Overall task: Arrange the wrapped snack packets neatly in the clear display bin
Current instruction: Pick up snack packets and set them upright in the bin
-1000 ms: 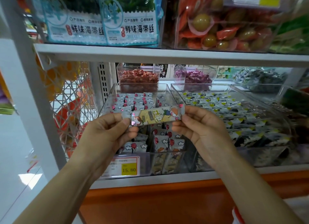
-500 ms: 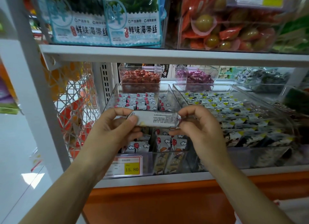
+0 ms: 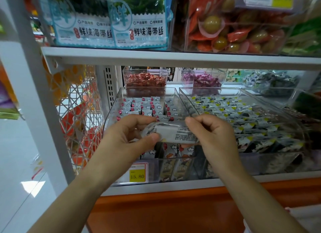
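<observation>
A silver wrapped snack packet is held level between both hands, its printed back side facing me. My left hand pinches its left end and my right hand pinches its right end. The packet hovers just above the front part of the clear display bin, which holds several rows of white packets with red and cloud prints. More packets stand upright behind the bin's front wall.
A second clear bin of yellow-and-black packets sits to the right. Small bins of red and purple candies stand behind. A shelf hangs close overhead. A yellow price tag is in front, a wire rack to the left.
Both hands turned the packet over, from its colourful cartoon front to its silver printed back, and lowered it slightly toward the bin.
</observation>
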{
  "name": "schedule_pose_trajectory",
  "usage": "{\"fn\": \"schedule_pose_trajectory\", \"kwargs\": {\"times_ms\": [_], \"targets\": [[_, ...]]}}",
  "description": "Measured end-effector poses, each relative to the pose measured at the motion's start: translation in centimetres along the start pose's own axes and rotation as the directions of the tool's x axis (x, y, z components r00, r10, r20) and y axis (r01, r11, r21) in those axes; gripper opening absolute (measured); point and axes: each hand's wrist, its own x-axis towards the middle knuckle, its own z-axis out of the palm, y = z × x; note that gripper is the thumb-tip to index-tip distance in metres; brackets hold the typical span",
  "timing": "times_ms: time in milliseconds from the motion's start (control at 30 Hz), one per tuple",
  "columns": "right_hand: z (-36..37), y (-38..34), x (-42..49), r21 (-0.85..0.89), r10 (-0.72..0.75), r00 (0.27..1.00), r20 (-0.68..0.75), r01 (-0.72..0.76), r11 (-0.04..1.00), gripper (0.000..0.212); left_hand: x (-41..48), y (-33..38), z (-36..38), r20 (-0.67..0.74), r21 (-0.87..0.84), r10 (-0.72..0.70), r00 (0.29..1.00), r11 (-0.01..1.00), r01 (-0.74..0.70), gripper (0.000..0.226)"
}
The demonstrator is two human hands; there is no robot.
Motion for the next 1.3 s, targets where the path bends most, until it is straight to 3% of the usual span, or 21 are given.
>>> {"fn": "schedule_pose_trajectory", "kwargs": {"times_ms": [100, 267, 567, 700, 900, 1100, 1300], "targets": [[0.2, -0.2, -0.1, -0.036, -0.022, 1.0, 0.007, 0.022, 0.999, 0.025, 0.0, 0.0, 0.0, -0.016, 0.096, -0.004, 1.0, 0.995, 0.005, 0.03], [0.6, -0.4, -0.4, -0.044, -0.038, 0.996, 0.076, 0.042, 0.998, 0.02, -0.1, 0.1, -0.3, -0.037, 0.179, -0.004, 0.999, 0.984, 0.01, 0.039], [0.7, -1.0, -0.6, -0.018, -0.052, 0.985, 0.162, 0.055, 0.998, 0.016, 0.5, 0.3, -1.8, -0.004, 0.034, -0.128, 0.992, 0.991, 0.128, 0.033], [0.6, -1.1, -0.4, -0.02, -0.052, 0.988, 0.143, 0.055, 0.998, 0.019, 0.4, 0.5, -1.8, 0.029, 0.018, -0.138, 0.99, 0.99, 0.138, 0.047], [0.7, -1.0, -0.5, -0.068, -0.057, 0.986, 0.157, 0.068, 0.995, 0.017, 0.2, 0.5, -1.6, 0.106, 0.21, -0.089, 0.99, 0.976, 0.065, 0.044], [0.8, -1.3, -0.7, 0.023, 0.01, 0.98, 0.198, -0.015, 1.0, 0.017, 0.2, 0.5, -2.0, 0.109, 0.232, -0.067, 0.992, 0.972, 0.04, 0.046], [1.0, -1.1, -0.6, 0.014, -0.004, 0.984, 0.177, 0.001, 1.0, 0.017, 0.2, 0.5, -2.2, 0.126, 0.253, -0.055, 0.99, 0.967, 0.021, 0.045]]}}
